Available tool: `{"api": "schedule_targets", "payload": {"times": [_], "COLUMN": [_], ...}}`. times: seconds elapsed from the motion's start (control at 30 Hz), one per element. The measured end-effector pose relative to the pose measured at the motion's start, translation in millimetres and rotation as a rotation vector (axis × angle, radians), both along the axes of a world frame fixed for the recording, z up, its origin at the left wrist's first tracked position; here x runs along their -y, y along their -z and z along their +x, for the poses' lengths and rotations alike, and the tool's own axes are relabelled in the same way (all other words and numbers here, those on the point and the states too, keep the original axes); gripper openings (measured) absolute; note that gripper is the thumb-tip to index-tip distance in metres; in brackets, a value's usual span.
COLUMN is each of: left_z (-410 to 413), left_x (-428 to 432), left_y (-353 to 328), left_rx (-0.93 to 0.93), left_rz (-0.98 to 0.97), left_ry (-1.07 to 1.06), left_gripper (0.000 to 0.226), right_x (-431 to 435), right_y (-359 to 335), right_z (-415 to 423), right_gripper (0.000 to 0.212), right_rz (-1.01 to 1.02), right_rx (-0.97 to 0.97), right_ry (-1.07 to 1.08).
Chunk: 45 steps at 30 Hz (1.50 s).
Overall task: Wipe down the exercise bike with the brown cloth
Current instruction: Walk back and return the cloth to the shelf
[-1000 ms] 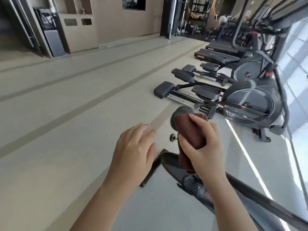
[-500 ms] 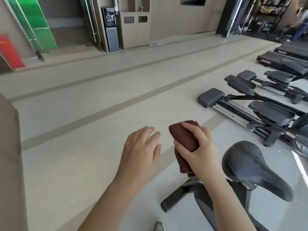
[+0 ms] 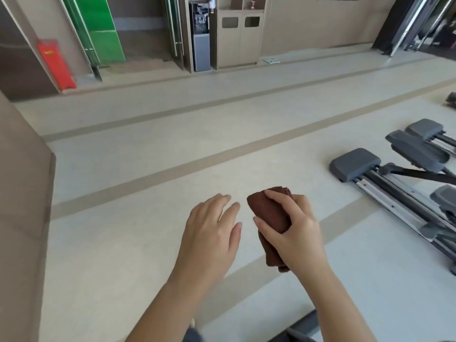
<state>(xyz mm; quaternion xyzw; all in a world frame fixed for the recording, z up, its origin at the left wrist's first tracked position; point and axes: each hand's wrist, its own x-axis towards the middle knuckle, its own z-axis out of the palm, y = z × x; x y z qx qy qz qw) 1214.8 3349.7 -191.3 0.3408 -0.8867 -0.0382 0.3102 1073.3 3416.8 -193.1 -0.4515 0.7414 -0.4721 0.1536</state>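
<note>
My right hand (image 3: 293, 233) grips the folded brown cloth (image 3: 267, 213), fingers curled round it, in the air over the pale floor. Just left of it my left hand (image 3: 212, 233) hovers palm down with straight, relaxed fingers and holds nothing. Of the exercise bike only a dark piece of frame (image 3: 299, 328) shows at the bottom edge, below my right forearm. Its saddle is out of view.
Grey footplates and rails of an elliptical machine (image 3: 394, 176) lie on the floor at the right. A brown partition (image 3: 22, 206) stands close on the left. Against the far wall are a water dispenser (image 3: 201, 40), a beige cabinet (image 3: 238, 38), a green panel (image 3: 98, 30) and a red board (image 3: 55, 64).
The view has swung left. The bike saddle and the row of machines have slid out to the right. My right hand still holds the cloth, now away from the saddle.
</note>
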Motion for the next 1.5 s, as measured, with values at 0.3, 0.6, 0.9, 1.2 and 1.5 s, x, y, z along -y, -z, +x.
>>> {"api": "schedule_targets", "payload": {"times": [0.3, 0.6, 0.9, 1.2, 1.5], "left_z": [-15.8, -46.2, -147.9, -317.0, -380.9], "left_x": [222.9, 417.0, 578.6, 759.2, 946.5], "left_y": [17.4, -3.1, 11.5, -13.3, -3.8], "left_rx": [0.0, 0.007, 0.065, 0.043, 0.083], "left_rz": [0.048, 0.015, -0.017, -0.038, 0.029], "left_ry": [-0.059, -0.111, -0.038, 0.0, -0.142], "left_gripper": [0.029, 0.029, 0.032, 0.026, 0.028], "right_x": [228.9, 425.5, 591.6, 767.2, 962.9], "right_y": [6.1, -15.2, 12.4, -4.4, 3.6], "right_z": [-23.3, -55.1, -157.1, -314.6, -389.4], "right_gripper": [0.046, 0.046, 0.044, 0.045, 0.046], "right_rz": [0.039, -0.015, 0.003, -0.076, -0.061], "right_rx": [0.002, 0.028, 0.064, 0.011, -0.167], "right_ry": [-0.029, -0.047, -0.01, 0.024, 0.005]}}
